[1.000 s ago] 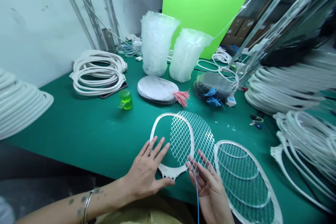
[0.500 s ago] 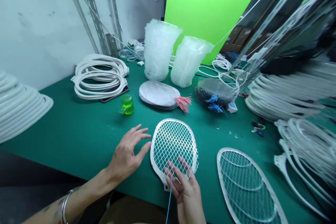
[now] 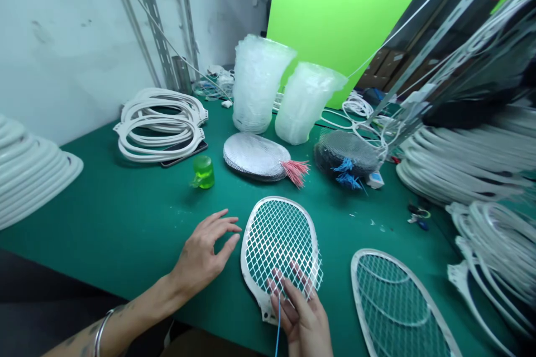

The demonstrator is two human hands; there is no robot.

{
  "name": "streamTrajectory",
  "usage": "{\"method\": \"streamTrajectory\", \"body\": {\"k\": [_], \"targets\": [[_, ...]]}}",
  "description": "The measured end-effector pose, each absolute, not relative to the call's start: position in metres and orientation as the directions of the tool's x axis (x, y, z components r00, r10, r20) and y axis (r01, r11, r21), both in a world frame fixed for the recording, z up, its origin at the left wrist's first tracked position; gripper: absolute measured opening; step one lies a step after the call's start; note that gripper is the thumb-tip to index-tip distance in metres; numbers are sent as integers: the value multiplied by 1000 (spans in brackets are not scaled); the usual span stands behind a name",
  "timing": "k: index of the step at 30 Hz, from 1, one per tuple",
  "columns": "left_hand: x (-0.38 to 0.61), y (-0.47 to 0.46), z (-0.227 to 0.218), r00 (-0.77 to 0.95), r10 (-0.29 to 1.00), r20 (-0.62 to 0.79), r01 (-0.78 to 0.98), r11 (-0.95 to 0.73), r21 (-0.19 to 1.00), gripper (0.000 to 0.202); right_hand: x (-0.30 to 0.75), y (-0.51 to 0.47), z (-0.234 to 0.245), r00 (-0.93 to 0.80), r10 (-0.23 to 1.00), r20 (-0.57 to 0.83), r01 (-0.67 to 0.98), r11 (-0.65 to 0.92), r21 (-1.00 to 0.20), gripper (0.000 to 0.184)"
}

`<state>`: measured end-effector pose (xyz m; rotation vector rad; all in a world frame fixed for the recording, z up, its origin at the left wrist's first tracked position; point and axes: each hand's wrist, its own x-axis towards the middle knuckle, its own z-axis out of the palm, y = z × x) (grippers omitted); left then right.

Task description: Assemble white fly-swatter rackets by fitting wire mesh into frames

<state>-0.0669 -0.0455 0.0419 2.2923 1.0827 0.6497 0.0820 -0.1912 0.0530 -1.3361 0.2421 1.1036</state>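
A white oval frame (image 3: pixel 248 274) lies flat on the green table in front of me, its narrow end toward me. A silvery diamond mesh sheet (image 3: pixel 280 237) with a blue wire (image 3: pixel 278 326) at its near end rests over the frame, its right side overhanging the rim. My right hand (image 3: pixel 305 315) holds the near end of that mesh by the wire, some fingers beneath it and showing through the holes. Just left of the frame hovers my left hand (image 3: pixel 205 248), fingers spread and holding nothing.
Mesh stacks with pink wires (image 3: pixel 257 156) and blue wires (image 3: pixel 347 153) lie ahead, before two wrapped bundles (image 3: pixel 262 86). A green jar (image 3: pixel 203 172) stands at left. White frames (image 3: pixel 161 122) are piled on both sides. Another mesh-covered frame (image 3: pixel 355 279) lies right.
The view has shifted slightly, so things sit a little lower. The mesh has slid slightly right over the frame with my right hand; my left hand stays spread beside it.
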Motion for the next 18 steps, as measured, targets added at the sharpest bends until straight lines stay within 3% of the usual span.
{"method": "streamTrajectory", "body": {"k": [9,18], "targets": [[-65,-42,37,584,804,114,578,-510,637,24,85,-188,52,501,444,-743,-768,-168,-618,82],[-59,-42,40,612,788,70,572,-501,649,24,89,-183,42,483,438,-758,-779,-180,-601,93]]}}
